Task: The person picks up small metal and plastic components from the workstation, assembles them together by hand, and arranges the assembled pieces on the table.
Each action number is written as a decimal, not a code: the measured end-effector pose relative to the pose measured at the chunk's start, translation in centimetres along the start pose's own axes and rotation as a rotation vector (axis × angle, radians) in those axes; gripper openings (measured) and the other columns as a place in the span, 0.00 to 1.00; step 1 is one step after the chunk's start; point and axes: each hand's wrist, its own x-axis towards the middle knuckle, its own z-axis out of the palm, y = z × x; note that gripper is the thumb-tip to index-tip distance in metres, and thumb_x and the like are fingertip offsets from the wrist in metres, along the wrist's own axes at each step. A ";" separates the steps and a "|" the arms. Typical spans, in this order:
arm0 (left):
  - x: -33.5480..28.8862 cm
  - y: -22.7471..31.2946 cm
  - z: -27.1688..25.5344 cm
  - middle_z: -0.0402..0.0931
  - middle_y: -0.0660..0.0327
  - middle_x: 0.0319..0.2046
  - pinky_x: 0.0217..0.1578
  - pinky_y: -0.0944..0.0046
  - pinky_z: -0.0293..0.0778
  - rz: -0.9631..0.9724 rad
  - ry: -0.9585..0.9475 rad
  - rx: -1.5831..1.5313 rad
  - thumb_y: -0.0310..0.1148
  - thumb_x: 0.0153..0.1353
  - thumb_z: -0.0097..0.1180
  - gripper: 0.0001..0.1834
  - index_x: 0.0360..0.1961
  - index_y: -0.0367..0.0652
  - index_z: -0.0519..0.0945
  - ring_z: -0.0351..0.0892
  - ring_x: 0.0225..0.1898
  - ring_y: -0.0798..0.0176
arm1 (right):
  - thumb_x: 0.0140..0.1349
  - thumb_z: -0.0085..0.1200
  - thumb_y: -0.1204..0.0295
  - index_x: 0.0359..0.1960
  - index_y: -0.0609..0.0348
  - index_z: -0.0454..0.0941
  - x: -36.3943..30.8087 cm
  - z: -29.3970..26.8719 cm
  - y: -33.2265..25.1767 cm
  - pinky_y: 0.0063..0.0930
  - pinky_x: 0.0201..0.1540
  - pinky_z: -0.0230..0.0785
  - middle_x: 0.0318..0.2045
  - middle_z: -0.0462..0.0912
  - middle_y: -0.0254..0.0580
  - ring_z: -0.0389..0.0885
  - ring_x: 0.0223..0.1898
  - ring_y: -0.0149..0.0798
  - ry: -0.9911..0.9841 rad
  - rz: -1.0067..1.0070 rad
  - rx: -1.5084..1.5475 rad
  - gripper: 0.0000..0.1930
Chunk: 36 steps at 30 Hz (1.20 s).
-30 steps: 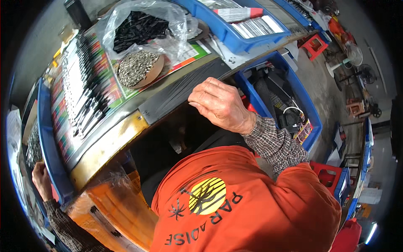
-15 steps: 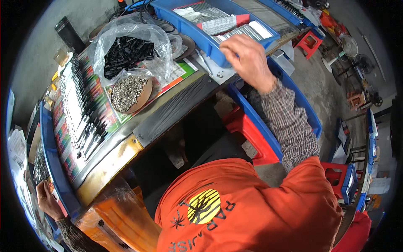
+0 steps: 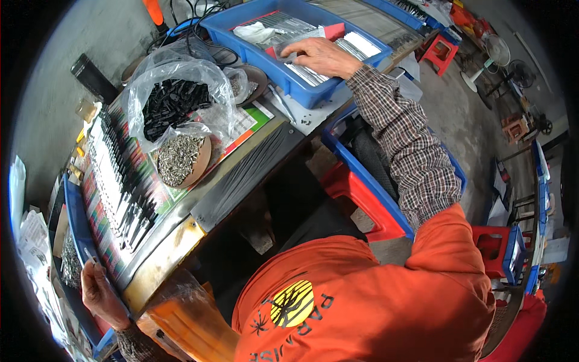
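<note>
A grey wall [image 3: 48, 108] at left, grey floor [image 3: 449, 102] at right — a red stool [image 3: 442, 48] stands there, near a fan [image 3: 497, 52].

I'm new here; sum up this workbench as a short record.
Left hand: beside the left blue tray, slim pale piece at its fingertips, grip unclear
Right hand: over the far blue tray and its silvery strips, grip unclear
Plate: brown, heaped with small metal parts
Clear bag: open, holding black parts
Row of slim pieces: black and white, on the bench
</note>
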 end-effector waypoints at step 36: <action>-4.7 11.4 7.9 0.71 0.69 0.26 0.28 0.78 0.63 -0.084 -0.275 -0.373 0.15 0.56 0.57 0.04 0.29 0.34 0.77 0.66 0.27 0.79 | 0.44 0.62 0.69 0.28 0.67 0.79 0.6 -0.2 -0.7 0.34 0.34 0.72 0.23 0.80 0.48 0.80 0.28 0.41 0.061 0.110 0.234 0.13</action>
